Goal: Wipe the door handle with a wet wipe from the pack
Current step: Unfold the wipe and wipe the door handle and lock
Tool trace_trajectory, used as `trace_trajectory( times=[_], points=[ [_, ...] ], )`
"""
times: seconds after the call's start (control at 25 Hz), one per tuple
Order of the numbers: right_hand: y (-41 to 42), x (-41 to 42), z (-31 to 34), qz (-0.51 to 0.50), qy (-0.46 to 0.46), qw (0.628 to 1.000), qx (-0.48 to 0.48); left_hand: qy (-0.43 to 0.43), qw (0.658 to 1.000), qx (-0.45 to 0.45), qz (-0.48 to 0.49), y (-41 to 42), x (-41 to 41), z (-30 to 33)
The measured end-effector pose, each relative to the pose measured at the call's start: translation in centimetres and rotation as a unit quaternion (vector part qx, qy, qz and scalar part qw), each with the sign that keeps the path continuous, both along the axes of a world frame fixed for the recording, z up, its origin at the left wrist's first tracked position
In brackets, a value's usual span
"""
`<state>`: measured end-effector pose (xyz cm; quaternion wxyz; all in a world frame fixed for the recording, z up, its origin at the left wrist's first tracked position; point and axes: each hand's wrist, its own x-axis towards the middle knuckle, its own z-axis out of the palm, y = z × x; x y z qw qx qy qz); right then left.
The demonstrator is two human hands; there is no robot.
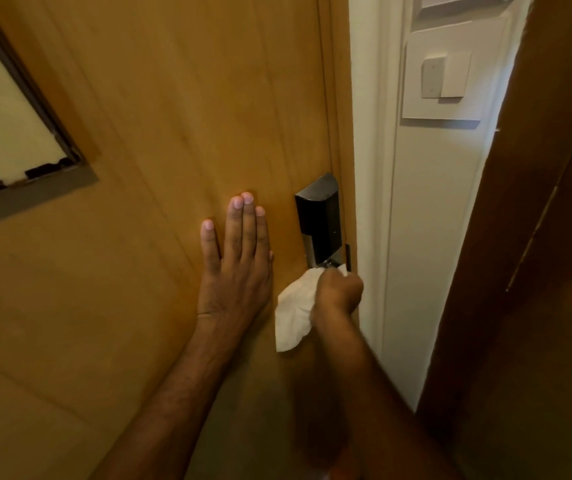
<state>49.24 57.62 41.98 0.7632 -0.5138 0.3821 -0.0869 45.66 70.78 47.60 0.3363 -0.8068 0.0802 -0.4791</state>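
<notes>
A dark electronic lock body (319, 220) sits on the wooden door (160, 133) near its right edge. The handle itself lies just below the lock, hidden under my fist and the wipe. My right hand (338, 292) is shut on a white wet wipe (293, 310), pressed around the handle, with the loose end of the wipe hanging down to the left. My left hand (238, 258) lies flat against the door, fingers straight and together, just left of the lock. No wipe pack is in view.
A framed panel (28, 140) is set into the door at the upper left. Right of the door are the white frame (371, 168) and a wall with a white switch plate (445, 74). A dark wooden door or cabinet (537, 271) stands at the far right.
</notes>
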Motion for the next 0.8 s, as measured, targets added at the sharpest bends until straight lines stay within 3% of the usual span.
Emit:
trace_trajectory(
  times=[0.08, 0.16, 0.28, 0.36, 0.44, 0.52, 0.6, 0.68, 0.8],
  points=[
    [-2.0, 0.8, -0.3, 0.034, 0.003, 0.999, 0.027, 0.003, 1.0, 0.001, 0.0, -0.1, -0.1, 0.0],
    [-1.6, 0.6, -1.1, 0.022, -0.052, 0.998, 0.037, 0.001, 1.0, 0.0, -0.002, -0.1, -0.1, 0.0],
    [1.6, -2.5, -3.3, 0.011, -0.114, 0.993, -0.019, -0.001, 1.0, -0.008, -0.01, -0.2, -0.1, 0.0],
    [3.0, -5.0, -6.1, 0.092, -0.128, 0.982, -0.1, 0.002, 1.0, -0.011, -0.011, -0.2, -0.2, 0.1],
    [2.5, -6.9, -9.0, 0.196, -0.11, 0.952, -0.208, 0.004, 1.0, -0.006, -0.014, -0.1, -0.3, 0.0],
    [0.1, -6.8, -10.3, 0.206, -0.014, 0.95, -0.233, 0.003, 1.0, -0.004, -0.013, -0.2, -0.3, 0.0],
    [-3.3, -5.8, -9.8, 0.172, 0.062, 0.97, -0.163, 0.001, 1.0, -0.004, -0.019, -0.2, -0.3, -0.1],
    [-7.3, -4.7, -6.7, 0.16, 0.086, 0.983, 0.007, -0.004, 1.0, -0.017, -0.026, -0.5, -0.2, -0.1],
    [-12.8, -4.7, -0.2, 0.193, 0.011, 0.959, 0.208, 0.0, 0.993, -0.091, -0.078, -2.4, 0.4, 0.6]
  ],
)
